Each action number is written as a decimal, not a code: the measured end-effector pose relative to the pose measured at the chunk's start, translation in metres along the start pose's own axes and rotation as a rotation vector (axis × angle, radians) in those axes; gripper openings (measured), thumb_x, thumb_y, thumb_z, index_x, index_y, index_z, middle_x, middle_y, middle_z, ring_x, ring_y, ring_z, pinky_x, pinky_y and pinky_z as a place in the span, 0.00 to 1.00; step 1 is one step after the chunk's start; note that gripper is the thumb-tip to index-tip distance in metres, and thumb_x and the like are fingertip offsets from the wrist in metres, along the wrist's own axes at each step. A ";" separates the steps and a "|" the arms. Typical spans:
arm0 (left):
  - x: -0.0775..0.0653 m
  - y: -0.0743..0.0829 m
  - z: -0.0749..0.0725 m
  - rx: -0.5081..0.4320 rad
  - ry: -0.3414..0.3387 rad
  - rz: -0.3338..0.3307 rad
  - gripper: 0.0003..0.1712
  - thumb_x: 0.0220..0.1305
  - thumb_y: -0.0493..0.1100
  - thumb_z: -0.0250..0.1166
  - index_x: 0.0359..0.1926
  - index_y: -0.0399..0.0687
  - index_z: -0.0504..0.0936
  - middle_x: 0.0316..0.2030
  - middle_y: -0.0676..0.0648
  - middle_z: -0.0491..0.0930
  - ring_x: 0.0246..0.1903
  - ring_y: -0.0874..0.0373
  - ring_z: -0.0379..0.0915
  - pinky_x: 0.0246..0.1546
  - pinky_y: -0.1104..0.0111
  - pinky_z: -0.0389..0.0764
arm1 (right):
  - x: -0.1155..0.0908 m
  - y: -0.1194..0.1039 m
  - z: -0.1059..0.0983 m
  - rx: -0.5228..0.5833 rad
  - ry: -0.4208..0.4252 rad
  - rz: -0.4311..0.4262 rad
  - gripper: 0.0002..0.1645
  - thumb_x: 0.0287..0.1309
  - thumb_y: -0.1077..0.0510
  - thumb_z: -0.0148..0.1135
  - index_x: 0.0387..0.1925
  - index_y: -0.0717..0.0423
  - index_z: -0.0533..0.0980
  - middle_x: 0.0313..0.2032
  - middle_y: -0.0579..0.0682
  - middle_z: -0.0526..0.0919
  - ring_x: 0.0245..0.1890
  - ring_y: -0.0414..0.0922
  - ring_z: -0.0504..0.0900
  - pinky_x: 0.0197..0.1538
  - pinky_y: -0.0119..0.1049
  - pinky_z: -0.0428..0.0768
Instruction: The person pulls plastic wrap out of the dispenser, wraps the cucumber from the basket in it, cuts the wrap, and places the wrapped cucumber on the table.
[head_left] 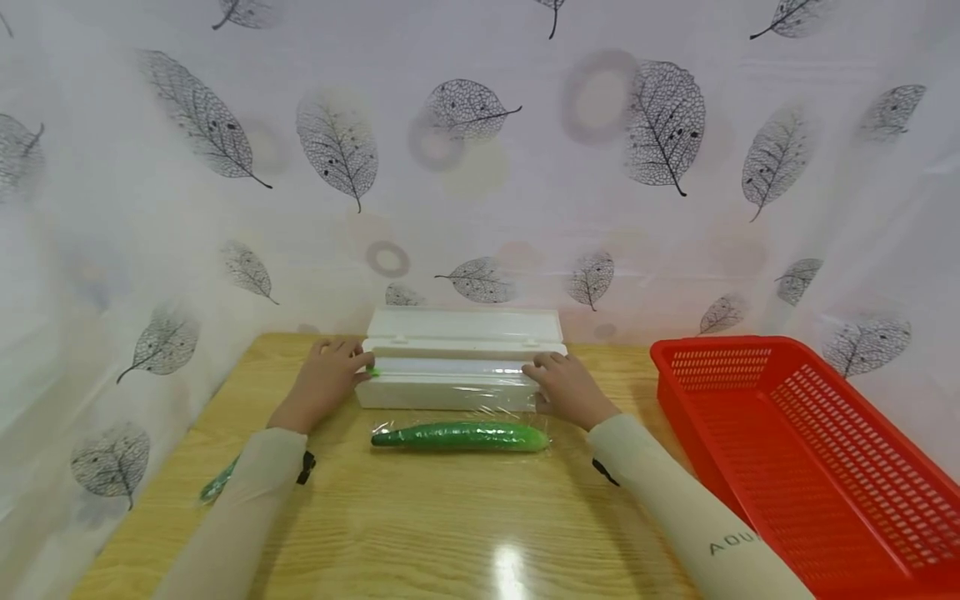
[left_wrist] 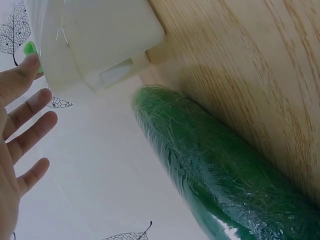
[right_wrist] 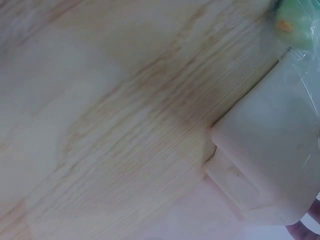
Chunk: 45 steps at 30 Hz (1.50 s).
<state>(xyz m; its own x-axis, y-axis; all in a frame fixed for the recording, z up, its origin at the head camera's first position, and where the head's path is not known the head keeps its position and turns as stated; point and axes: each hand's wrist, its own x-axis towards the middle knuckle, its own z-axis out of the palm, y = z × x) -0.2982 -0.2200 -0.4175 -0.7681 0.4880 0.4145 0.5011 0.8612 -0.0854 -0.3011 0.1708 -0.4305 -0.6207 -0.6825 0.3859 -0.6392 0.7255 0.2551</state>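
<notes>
A white cling film dispenser (head_left: 446,393), lid raised, stands at the back of the table. My left hand (head_left: 326,379) pinches the small green slider (left_wrist: 30,48) at its left end, the other fingers spread. At the right end my right hand (head_left: 567,390) grips the dispenser's edge with the film; most of that hand is outside the right wrist view. Clear film runs from the dispenser's front over a cucumber (head_left: 461,436), which lies crosswise just before it. A second cucumber (left_wrist: 215,165), wrapped in film, lies beside my left forearm, partly hidden by the sleeve (head_left: 258,483).
A red plastic basket (head_left: 708,454) with slotted walls stands on the right, close to my right forearm. Behind the wooden table (head_left: 405,525) hangs a pale leaf-patterned curtain (head_left: 480,217), close to its back edge.
</notes>
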 end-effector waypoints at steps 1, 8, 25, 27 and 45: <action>-0.001 -0.001 0.000 -0.002 -0.001 0.001 0.08 0.55 0.46 0.67 0.36 0.53 0.78 0.37 0.46 0.78 0.41 0.48 0.76 0.52 0.47 0.71 | 0.000 0.000 0.001 -0.002 0.006 -0.003 0.22 0.40 0.58 0.67 0.43 0.52 0.75 0.40 0.52 0.81 0.39 0.50 0.81 0.39 0.44 0.80; -0.012 -0.011 -0.003 -0.076 -0.009 -0.016 0.06 0.55 0.39 0.67 0.34 0.48 0.79 0.38 0.44 0.81 0.40 0.47 0.79 0.50 0.51 0.75 | 0.002 -0.001 0.004 -0.004 0.000 -0.014 0.21 0.41 0.58 0.66 0.43 0.52 0.75 0.41 0.52 0.81 0.39 0.49 0.81 0.39 0.42 0.80; -0.006 0.016 -0.013 -0.016 0.014 -0.102 0.17 0.53 0.40 0.70 0.44 0.42 0.78 0.45 0.36 0.76 0.46 0.39 0.74 0.53 0.45 0.72 | 0.002 0.002 0.000 0.027 -0.019 -0.017 0.25 0.41 0.59 0.66 0.46 0.53 0.74 0.40 0.53 0.81 0.37 0.49 0.81 0.36 0.42 0.79; -0.003 0.038 -0.013 -0.012 0.043 -0.049 0.21 0.51 0.41 0.71 0.46 0.42 0.78 0.45 0.37 0.77 0.45 0.42 0.75 0.50 0.50 0.75 | 0.003 0.003 -0.001 0.036 -0.038 -0.015 0.26 0.41 0.59 0.67 0.47 0.53 0.74 0.41 0.53 0.81 0.37 0.49 0.81 0.38 0.42 0.80; -0.005 0.141 0.019 0.191 -0.083 0.360 0.19 0.57 0.48 0.66 0.47 0.51 0.72 0.38 0.52 0.77 0.39 0.58 0.76 0.40 0.67 0.79 | 0.003 0.007 -0.011 0.168 -0.104 0.025 0.31 0.47 0.55 0.68 0.55 0.57 0.72 0.46 0.56 0.81 0.41 0.53 0.81 0.46 0.47 0.81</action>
<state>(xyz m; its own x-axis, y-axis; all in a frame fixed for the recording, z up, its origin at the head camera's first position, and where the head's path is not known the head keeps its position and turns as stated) -0.2312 -0.0984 -0.4488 -0.5908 0.7659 0.2535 0.6665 0.6404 -0.3817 -0.3026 0.1748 -0.4177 -0.6751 -0.6765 0.2941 -0.6846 0.7231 0.0920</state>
